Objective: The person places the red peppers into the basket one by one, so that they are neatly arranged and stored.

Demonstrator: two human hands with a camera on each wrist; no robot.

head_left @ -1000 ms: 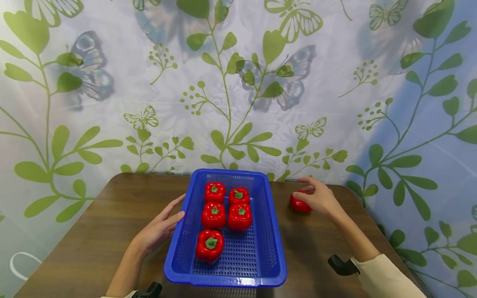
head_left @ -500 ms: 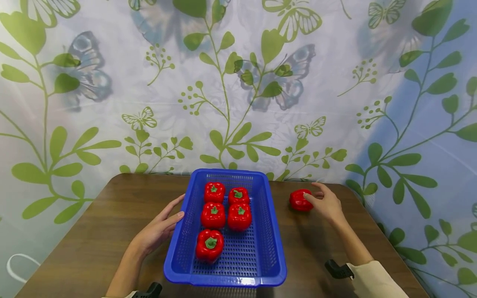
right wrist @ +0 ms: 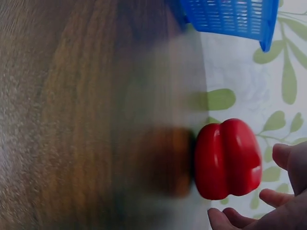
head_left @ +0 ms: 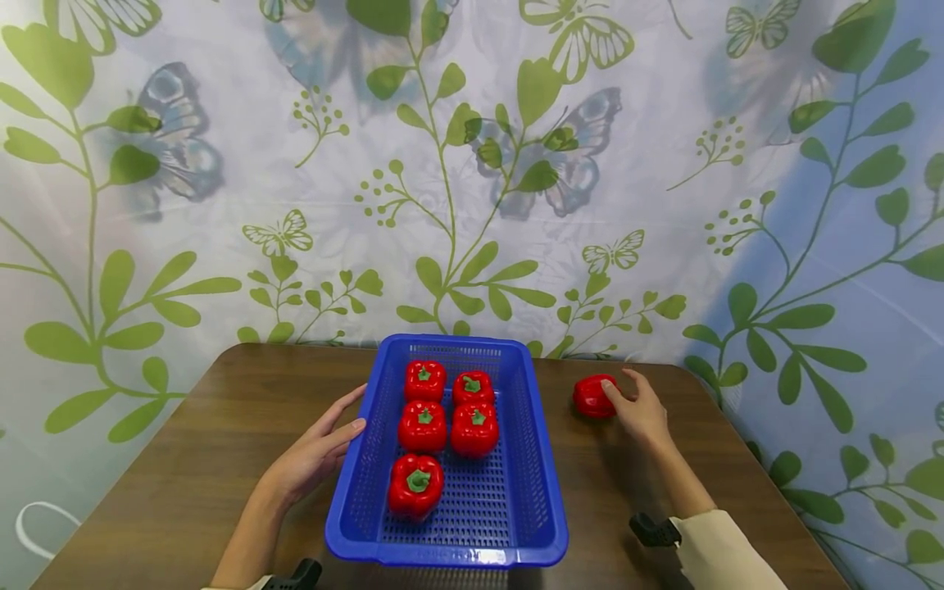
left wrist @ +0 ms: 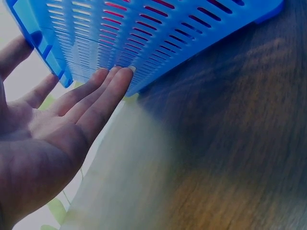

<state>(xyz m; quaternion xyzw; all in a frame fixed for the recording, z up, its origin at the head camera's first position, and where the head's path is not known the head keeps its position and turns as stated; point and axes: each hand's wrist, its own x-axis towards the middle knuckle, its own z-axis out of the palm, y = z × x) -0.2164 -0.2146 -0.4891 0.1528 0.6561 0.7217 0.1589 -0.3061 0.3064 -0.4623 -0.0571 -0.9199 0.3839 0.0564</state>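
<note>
Several glossy red bell peppers (head_left: 417,487) with green stems stand in a blue perforated plastic basket (head_left: 549,483) at the centre of the head view. My left hand (head_left: 313,455) is at the basket's left side, its fingers extended along the slotted wall in the left wrist view (left wrist: 62,124). Another red bell pepper (head_left: 592,397) lies on its side to the right of the basket. Beside that pepper's right side is my right hand (head_left: 643,412), fingers spread and loosely bent. The right wrist view shows a gap between these fingers and the pepper (right wrist: 228,160).
The brown wooden table (head_left: 199,459) carries the basket and the lone pepper. Behind its far edge hangs a curtain (head_left: 472,205) printed with leaves and butterflies. A white loop (head_left: 44,528) shows at the lower left.
My right hand has moved from over the lone pepper to its right side and a little nearer to me. The pepper stays in place, and my left hand and the basket hold still.
</note>
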